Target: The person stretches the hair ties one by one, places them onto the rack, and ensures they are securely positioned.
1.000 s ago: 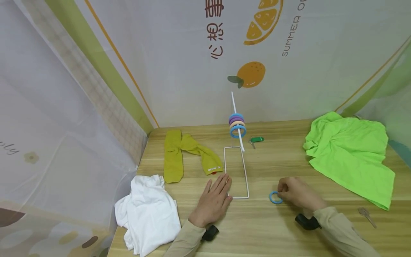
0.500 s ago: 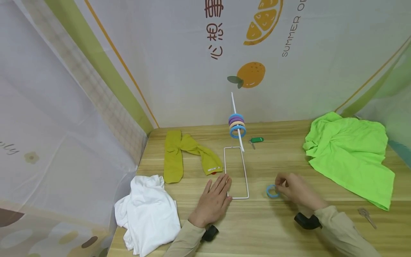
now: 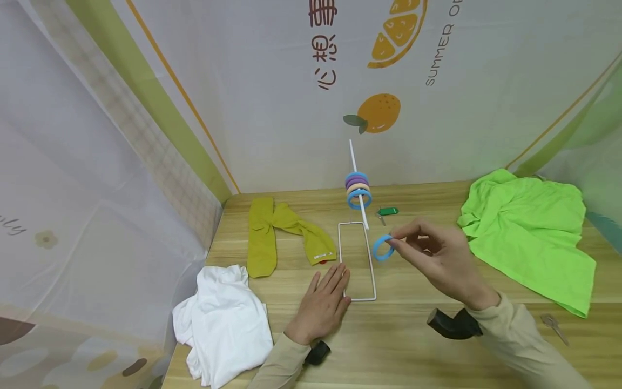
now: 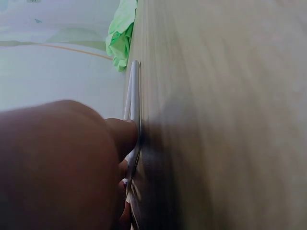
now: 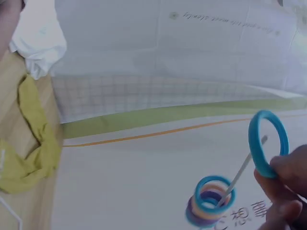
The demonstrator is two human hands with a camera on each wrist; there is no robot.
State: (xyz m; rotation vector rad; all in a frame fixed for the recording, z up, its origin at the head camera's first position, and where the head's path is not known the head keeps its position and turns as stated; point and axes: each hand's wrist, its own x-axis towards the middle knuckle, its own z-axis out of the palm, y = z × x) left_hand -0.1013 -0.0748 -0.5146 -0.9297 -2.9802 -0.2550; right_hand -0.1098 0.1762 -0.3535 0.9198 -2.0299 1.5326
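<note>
Between thumb and forefinger, my right hand (image 3: 439,259) pinches a blue ring (image 3: 377,252), raised above the table just right of a white wire stand (image 3: 374,278). In the right wrist view the same ring (image 5: 255,143) is held near the stand's rod (image 5: 243,167). Several blue, purple and beige rings (image 3: 358,190) hang on that slanting rod. My left hand (image 3: 318,308) lies flat with straight fingers across the left side of the stand's rectangular base. The left wrist view has its fingers against the white wire (image 4: 135,91), the fingertips partly hidden.
Left of the stand lies a mustard-yellow sock-like cloth (image 3: 263,237), with a white cloth (image 3: 233,324) nearer. A bright green cloth (image 3: 529,237) lies at right. A key with a green tag (image 3: 387,211) sits behind the stand, and another key (image 3: 554,328) at front right.
My right hand has lifted the blue ring off the table and carried it up and left toward the rod. The left hand has stayed on the base.
</note>
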